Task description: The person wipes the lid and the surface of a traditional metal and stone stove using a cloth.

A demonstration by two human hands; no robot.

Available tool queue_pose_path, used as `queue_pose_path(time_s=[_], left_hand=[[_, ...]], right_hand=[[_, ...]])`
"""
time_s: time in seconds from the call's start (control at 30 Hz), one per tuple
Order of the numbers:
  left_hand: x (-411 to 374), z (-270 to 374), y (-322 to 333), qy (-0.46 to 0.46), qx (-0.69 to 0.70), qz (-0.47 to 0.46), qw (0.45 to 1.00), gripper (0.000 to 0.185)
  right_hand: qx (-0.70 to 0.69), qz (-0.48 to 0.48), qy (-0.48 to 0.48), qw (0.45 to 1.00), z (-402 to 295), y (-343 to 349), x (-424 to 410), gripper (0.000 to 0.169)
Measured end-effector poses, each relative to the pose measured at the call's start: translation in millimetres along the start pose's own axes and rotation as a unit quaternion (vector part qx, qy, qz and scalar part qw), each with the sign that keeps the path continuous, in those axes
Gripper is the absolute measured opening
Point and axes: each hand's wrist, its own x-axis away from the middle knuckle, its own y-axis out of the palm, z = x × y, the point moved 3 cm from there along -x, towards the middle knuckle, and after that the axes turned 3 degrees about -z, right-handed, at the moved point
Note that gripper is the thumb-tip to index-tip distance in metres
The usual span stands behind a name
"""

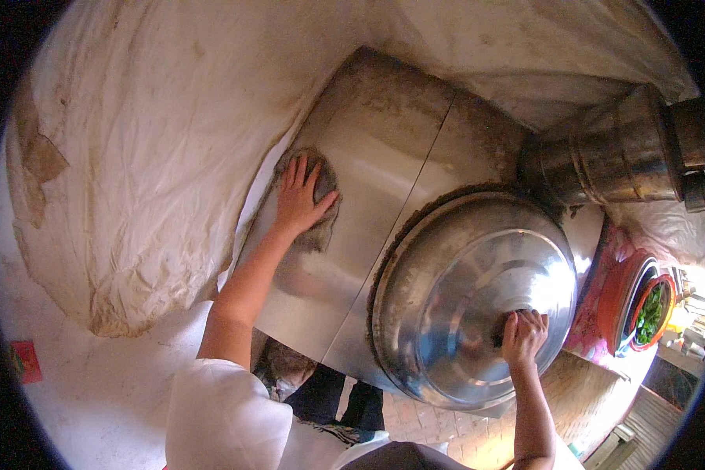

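Observation:
My left hand (301, 197) lies with spread fingers on a dark grey cloth (323, 226), pressed to the left part of a metal stove top (352, 258). A large domed metal lid (446, 282) covers the round opening on the right, with a dark, dirty ring around its rim. My right hand (524, 336) is closed around the dark knob (499, 329) on top of the lid. The metal surface has dark stains toward its far edge.
A wide metal pipe (611, 153) rises at the stove's far right corner. Stained plastic sheeting (170, 147) covers the wall behind and at left. At right, a red basin (620, 299) stands beside an orange-rimmed bowl (672, 294) with green leaves (651, 314).

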Motion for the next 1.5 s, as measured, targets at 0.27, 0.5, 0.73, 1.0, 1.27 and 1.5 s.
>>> queue_pose_path(time_s=[0.27, 0.5, 0.73, 1.0, 1.27, 1.5], left_hand=[[-162, -18, 32, 0.049, -0.022, 0.081, 0.995, 0.078], [-63, 50, 27, 0.095, 0.013, 0.028, 0.995, 0.074], [82, 38, -12, 0.016, 0.257, 0.157, 0.953, 0.046], [185, 16, -5, -0.144, 0.205, 0.235, 0.939, 0.035], [140, 10, 9, -0.212, 0.246, 0.201, 0.924, 0.034], [120, 32, 14, -0.152, 0.141, 0.153, 0.966, 0.037]], right_hand=[[-0.002, -0.015, -0.005, 1.000, -6, 6, -4, 0.027], [0.031, 0.017, 0.002, 0.999, 6, 4, 7, 0.027], [0.171, -0.131, 0.029, 0.976, -10, 4, 1, 0.017], [0.018, -0.171, -0.229, 0.958, -194, 66, -59, 0.051], [0.059, -0.171, -0.211, 0.961, -282, 211, -149, 0.073], [0.064, -0.082, -0.221, 0.970, -261, 246, -220, 0.073]])
